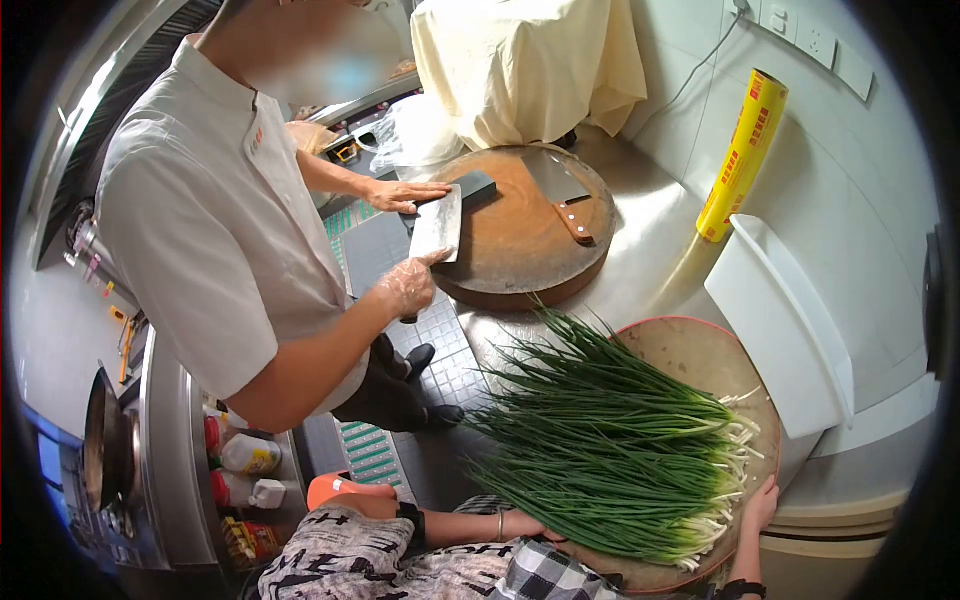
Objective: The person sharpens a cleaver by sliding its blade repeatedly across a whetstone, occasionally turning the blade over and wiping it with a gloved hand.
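Several bunches of green scallions [620, 440] lie across a round board [690, 350] with a red rim. Their white root ends point right and the leaf tips spread left. My right hand [762, 503] is closed around the right edge of this board. At its lower left edge is my left hand [522, 524], close to the leaves; its fingers are mostly hidden there. Across from me, a co-worker presses a cleaver [437, 224] flat against a dark sharpening stone [470, 192], one bare hand on the blade and a gloved hand at the handle.
A thick round chopping block [520, 225] carries another cleaver [572, 215]. A white plastic bin [785, 320] and a yellow film roll [742, 155] stand by the wall. Cream cloth [525, 70] covers something behind. Bottles [250, 455] and a wok [105, 440] are at left.
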A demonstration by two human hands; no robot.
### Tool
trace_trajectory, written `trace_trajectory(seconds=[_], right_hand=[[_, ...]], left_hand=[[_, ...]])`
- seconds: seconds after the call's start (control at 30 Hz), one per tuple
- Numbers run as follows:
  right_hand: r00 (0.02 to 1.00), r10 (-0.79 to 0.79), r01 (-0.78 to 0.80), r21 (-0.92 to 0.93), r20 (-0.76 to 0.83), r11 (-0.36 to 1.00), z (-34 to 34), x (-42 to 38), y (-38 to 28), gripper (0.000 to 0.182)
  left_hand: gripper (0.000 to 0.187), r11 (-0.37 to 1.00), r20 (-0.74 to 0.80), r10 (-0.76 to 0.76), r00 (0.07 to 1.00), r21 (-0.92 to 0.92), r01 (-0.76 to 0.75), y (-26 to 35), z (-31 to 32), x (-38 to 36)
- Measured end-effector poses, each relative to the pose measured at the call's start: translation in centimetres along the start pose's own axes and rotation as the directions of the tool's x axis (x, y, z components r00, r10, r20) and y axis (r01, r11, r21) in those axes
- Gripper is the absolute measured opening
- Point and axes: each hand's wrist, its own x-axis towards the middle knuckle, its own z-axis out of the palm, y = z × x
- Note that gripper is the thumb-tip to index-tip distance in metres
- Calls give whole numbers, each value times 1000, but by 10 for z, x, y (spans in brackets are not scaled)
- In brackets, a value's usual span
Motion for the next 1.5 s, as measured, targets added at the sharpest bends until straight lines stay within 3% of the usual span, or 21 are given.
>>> trace_trajectory(seconds=[0.83,1.03,1.23,1.33,1.43,1.5], right_hand=[[1000,6,-6,10,2,1000,4,4,3,48],[1000,-14,14,29,-11,999,2,1,1,48],[1000,-13,13,1,-6,1000,2,1,1,48],[1000,-14,14,1,2,1000,-1,-2,-2,48],[1000,1,-1,-2,-2,1000,0,-1,-1,48],[1000,1,-1,-2,-2,1000,0,0,-1,48]], left_hand=[[38,1000,-74,-9,997,-25,7,16,0,-2],[42,991,-78,-51,996,-130,40,17,2,-2],[39,997,-85,-45,995,-66,40,23,1,-3],[36,961,-41,-134,990,-249,120,25,0,-3],[32,999,-98,-20,995,-46,16,8,3,0],[32,1000,-117,-19,993,-18,16,9,2,1]])
